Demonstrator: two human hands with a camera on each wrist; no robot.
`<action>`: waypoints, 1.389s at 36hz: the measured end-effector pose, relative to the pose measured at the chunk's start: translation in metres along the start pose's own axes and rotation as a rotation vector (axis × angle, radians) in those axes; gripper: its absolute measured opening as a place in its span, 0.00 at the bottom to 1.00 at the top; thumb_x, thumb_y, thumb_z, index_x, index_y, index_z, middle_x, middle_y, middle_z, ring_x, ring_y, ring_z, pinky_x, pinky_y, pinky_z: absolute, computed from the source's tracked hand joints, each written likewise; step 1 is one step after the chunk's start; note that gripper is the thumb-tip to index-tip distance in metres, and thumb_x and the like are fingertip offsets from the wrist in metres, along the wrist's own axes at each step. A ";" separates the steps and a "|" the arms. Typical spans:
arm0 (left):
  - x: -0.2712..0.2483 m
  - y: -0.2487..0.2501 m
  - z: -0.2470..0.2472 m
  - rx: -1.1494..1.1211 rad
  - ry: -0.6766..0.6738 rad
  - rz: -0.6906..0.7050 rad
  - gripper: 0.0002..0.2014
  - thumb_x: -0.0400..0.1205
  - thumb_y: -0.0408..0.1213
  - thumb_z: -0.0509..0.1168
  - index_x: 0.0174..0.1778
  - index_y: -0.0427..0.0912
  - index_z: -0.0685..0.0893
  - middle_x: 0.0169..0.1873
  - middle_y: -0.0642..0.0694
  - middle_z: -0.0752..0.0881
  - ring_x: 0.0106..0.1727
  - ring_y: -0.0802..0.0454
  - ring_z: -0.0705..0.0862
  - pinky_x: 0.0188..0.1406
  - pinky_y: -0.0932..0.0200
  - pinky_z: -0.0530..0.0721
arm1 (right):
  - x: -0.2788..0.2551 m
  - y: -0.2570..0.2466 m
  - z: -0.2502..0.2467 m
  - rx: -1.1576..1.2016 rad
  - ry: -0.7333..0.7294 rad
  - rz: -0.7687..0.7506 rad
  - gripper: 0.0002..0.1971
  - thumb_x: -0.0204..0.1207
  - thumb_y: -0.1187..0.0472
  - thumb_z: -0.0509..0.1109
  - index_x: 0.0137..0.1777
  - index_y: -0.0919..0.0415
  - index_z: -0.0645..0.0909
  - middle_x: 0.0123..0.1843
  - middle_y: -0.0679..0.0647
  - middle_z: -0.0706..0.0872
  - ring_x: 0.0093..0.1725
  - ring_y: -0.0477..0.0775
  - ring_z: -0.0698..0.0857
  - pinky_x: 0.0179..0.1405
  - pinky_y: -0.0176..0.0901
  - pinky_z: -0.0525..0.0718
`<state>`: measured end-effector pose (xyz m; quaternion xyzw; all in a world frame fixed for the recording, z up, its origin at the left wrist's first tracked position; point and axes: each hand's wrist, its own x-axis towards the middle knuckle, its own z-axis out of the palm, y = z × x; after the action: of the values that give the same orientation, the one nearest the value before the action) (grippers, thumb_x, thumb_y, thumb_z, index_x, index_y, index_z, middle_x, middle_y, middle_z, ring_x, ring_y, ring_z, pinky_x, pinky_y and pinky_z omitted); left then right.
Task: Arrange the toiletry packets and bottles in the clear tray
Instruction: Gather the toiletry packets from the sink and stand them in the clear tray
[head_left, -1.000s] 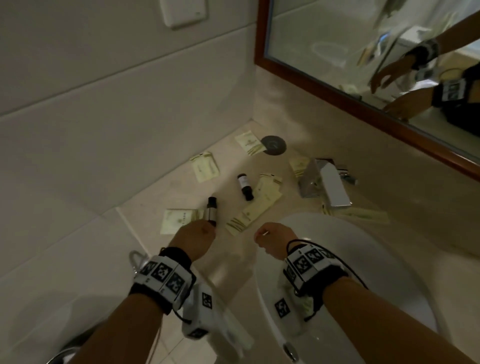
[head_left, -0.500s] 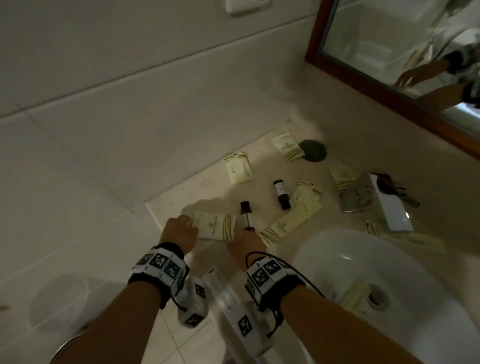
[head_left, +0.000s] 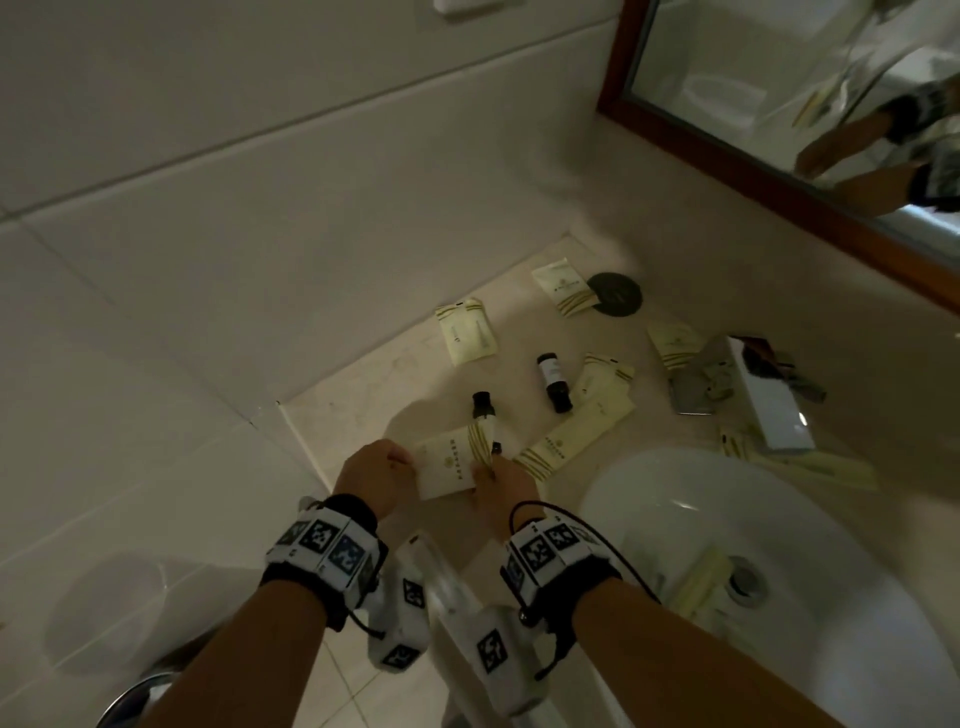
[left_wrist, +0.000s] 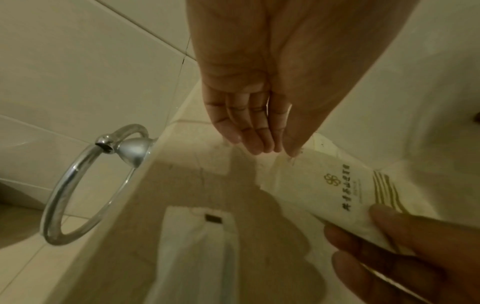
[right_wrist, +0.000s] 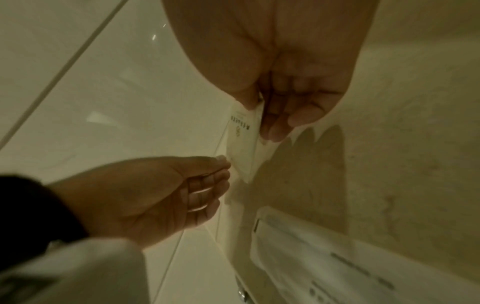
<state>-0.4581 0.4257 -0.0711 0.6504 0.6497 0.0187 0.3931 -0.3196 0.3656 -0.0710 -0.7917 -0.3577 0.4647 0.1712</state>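
A cream packet (head_left: 451, 462) with gold stripes and a small emblem is held up between the two hands, just above the near edge of the counter (head_left: 363, 405). The right hand (head_left: 501, 486) pinches its striped right end, thumb on the printed face and fingers curled beneath it, as the left wrist view shows. The left hand (head_left: 370, 470) is at the packet's left end; its fingers (left_wrist: 249, 131) lie straight and close together, the thumb tip at the packet's torn-looking corner, and whether it actually grips the corner cannot be told. Both forearms reach forward side by side, wrists level, knuckles up.

Just beyond the held packet, a small dark-capped bottle (head_left: 484, 415) lies on the counter, partly hidden behind the packet's striped end. A second dark bottle (head_left: 553, 382) lies farther right, beside a long packet (head_left: 571, 436) and further packets scattered toward the far corner. A clear tray (head_left: 441, 582) shows below and between the wrists, blurred. The white basin (head_left: 727, 545) sits to the right, with a packet lying in it near the drain. A chrome towel ring (left_wrist: 85, 185) hangs on the left.
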 end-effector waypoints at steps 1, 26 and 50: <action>-0.005 0.003 0.000 -0.015 -0.007 0.006 0.05 0.82 0.33 0.61 0.49 0.40 0.82 0.57 0.40 0.84 0.60 0.42 0.80 0.50 0.60 0.72 | -0.003 0.004 -0.002 0.052 0.003 -0.014 0.18 0.85 0.55 0.53 0.65 0.67 0.76 0.58 0.66 0.84 0.54 0.62 0.83 0.60 0.51 0.79; -0.195 0.156 0.151 -0.262 -0.344 0.399 0.08 0.79 0.32 0.67 0.43 0.48 0.75 0.41 0.44 0.83 0.43 0.45 0.82 0.42 0.54 0.81 | -0.194 0.230 -0.153 0.592 0.456 0.059 0.10 0.82 0.59 0.60 0.47 0.57 0.83 0.42 0.53 0.87 0.35 0.50 0.82 0.33 0.37 0.76; -0.375 0.239 0.394 0.000 -0.647 0.700 0.08 0.77 0.30 0.67 0.44 0.45 0.76 0.33 0.53 0.79 0.37 0.55 0.79 0.33 0.71 0.78 | -0.362 0.478 -0.196 0.730 0.994 0.379 0.11 0.77 0.69 0.62 0.38 0.53 0.73 0.34 0.53 0.83 0.34 0.56 0.81 0.36 0.44 0.78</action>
<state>-0.1073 -0.0519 -0.0328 0.8027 0.2360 -0.0534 0.5451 -0.0695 -0.2132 -0.0378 -0.8528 0.0913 0.1563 0.4898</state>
